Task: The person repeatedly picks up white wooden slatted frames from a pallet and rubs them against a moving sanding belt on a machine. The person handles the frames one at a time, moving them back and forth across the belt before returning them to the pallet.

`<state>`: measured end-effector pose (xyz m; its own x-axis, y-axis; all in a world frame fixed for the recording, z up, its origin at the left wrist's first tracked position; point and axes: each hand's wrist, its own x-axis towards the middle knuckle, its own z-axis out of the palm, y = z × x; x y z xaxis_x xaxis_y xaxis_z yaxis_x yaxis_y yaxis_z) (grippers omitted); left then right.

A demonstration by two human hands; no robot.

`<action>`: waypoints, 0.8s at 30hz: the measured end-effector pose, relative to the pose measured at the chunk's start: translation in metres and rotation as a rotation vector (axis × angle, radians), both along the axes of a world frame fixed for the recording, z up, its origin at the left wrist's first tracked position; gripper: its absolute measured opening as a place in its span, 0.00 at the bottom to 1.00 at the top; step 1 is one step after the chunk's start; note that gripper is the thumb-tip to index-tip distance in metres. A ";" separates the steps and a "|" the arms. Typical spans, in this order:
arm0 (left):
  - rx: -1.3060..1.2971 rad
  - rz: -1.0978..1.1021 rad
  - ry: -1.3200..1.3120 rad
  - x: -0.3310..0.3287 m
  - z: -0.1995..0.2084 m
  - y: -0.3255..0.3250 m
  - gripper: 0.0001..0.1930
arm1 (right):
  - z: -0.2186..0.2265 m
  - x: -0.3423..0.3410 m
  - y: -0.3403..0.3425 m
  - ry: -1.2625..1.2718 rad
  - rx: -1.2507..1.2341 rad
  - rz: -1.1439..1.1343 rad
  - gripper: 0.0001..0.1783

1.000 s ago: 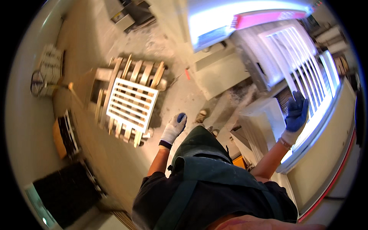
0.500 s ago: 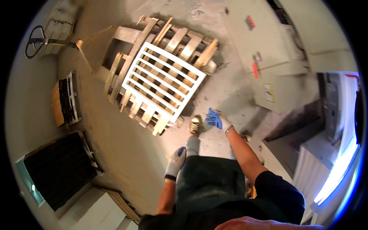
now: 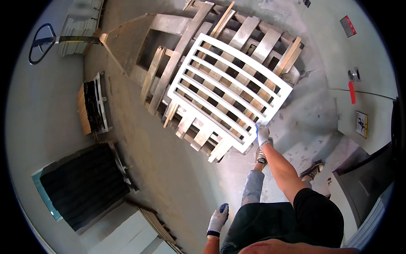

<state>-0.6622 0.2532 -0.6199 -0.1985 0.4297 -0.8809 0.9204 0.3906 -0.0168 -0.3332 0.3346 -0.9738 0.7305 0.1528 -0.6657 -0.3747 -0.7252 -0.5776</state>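
A white slatted frame (image 3: 224, 98) with several parallel bars lies on stacked wooden pallets (image 3: 203, 137). At its near right corner, my right hand (image 3: 263, 135), in a white glove with a blue palm, is closed on the edge rail; its fingertips are partly hidden. My left hand (image 3: 217, 219) hangs low beside my dark apron (image 3: 258, 222), in a matching glove. Its fingers are curled in, and nothing shows in them. The gap between that hand and the frame is wide.
A pallet truck handle (image 3: 42, 43) stands at the far left. Along the left wall are a dark-covered stack (image 3: 78, 182) and another stack of boards (image 3: 91, 106). Large pale cabinets (image 3: 368, 51) line the right side. My shoes (image 3: 313, 170) are on the concrete floor.
My right hand has gone from open in the air to the frame's near right corner and closed there. The view has shifted, bringing the pallets nearer. My left hand stays low.
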 end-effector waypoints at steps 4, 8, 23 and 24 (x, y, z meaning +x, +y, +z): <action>0.126 -0.162 -0.057 0.039 0.025 0.027 0.25 | 0.120 0.024 -0.046 0.418 0.437 -0.355 0.12; 0.444 -0.254 -0.354 0.049 0.019 0.093 0.18 | 0.240 0.066 -0.086 0.554 0.681 -0.413 0.14; 0.035 0.644 -0.683 0.211 -0.034 0.117 0.36 | 0.774 0.203 -0.219 -0.062 0.489 0.365 0.18; 0.076 0.623 -0.848 0.232 -0.034 0.092 0.34 | 0.797 0.206 -0.240 -0.028 0.491 0.365 0.18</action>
